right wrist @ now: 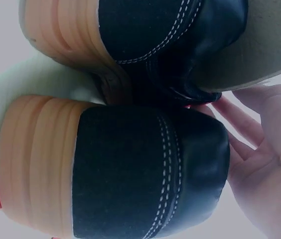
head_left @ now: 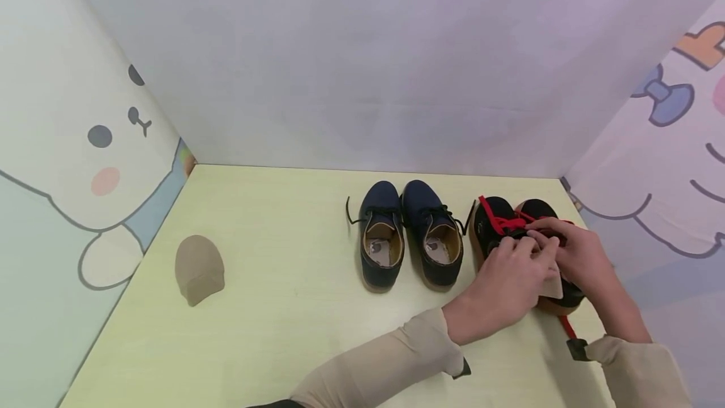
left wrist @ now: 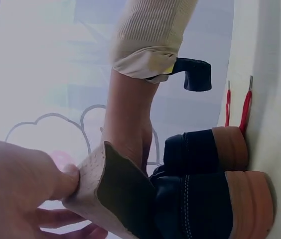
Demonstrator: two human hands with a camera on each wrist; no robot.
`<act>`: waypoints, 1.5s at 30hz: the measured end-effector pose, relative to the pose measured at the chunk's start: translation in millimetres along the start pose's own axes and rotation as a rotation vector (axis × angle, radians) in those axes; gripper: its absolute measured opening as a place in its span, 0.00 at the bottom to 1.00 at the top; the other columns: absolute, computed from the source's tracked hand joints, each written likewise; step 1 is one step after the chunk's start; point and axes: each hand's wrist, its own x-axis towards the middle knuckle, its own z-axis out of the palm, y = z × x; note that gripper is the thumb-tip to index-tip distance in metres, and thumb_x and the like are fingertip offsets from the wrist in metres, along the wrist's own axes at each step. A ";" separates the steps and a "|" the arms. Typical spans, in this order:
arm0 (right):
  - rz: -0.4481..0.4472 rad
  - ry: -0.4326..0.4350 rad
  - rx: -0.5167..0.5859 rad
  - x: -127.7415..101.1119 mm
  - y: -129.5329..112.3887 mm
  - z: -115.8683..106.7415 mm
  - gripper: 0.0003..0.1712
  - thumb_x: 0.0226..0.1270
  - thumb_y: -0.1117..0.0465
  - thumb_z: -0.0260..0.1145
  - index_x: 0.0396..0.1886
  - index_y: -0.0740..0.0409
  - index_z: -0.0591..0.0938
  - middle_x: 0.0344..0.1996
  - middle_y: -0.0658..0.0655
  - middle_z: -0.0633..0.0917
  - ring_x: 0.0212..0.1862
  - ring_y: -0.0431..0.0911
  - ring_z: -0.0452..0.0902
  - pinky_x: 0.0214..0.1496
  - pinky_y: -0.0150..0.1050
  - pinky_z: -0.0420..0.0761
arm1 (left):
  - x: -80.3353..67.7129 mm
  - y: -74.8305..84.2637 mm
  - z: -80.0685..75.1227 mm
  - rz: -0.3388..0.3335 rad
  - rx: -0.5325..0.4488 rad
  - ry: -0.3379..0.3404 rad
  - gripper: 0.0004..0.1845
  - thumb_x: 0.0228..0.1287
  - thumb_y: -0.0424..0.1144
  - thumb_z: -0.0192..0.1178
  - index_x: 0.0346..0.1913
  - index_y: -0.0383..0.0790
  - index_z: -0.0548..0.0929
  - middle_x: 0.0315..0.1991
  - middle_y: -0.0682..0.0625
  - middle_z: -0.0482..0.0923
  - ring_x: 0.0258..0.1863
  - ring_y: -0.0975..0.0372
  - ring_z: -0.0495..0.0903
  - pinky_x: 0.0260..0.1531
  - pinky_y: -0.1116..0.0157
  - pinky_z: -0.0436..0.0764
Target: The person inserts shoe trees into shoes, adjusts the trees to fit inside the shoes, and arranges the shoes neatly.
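Note:
A pair of black shoes with red laces (head_left: 501, 225) stands at the right, heels towards me. My left hand (head_left: 504, 285) pinches a beige moulded shoe insert (left wrist: 88, 181) by its edge, thumb on one side and fingers on the other. The insert's hollow side faces the opening of the left black shoe (left wrist: 205, 204). My right hand (head_left: 583, 257) reaches over the right black shoe (right wrist: 130, 169). Its thumb and index fingertips pinch around the left shoe's tongue, partly hidden by my left hand.
Left of the black shoes stands a pair of navy shoes (head_left: 381, 194) with dark laces spread sideways. A second beige insert (head_left: 198, 266) lies far left on the pale yellow table (head_left: 272, 225). A white back wall (head_left: 362, 80) and printed side panels enclose the table.

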 end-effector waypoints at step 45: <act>-0.051 0.034 0.079 -2.6 9.6 1.5 0.10 0.73 0.63 0.69 0.49 0.47 0.89 0.42 0.27 0.80 0.41 0.20 0.71 0.37 0.22 0.72 | 4.0 -1.4 44.5 -0.070 -0.006 0.289 0.19 0.78 0.63 0.51 0.48 0.53 0.80 0.38 0.64 0.76 0.36 0.75 0.78 0.46 0.79 0.75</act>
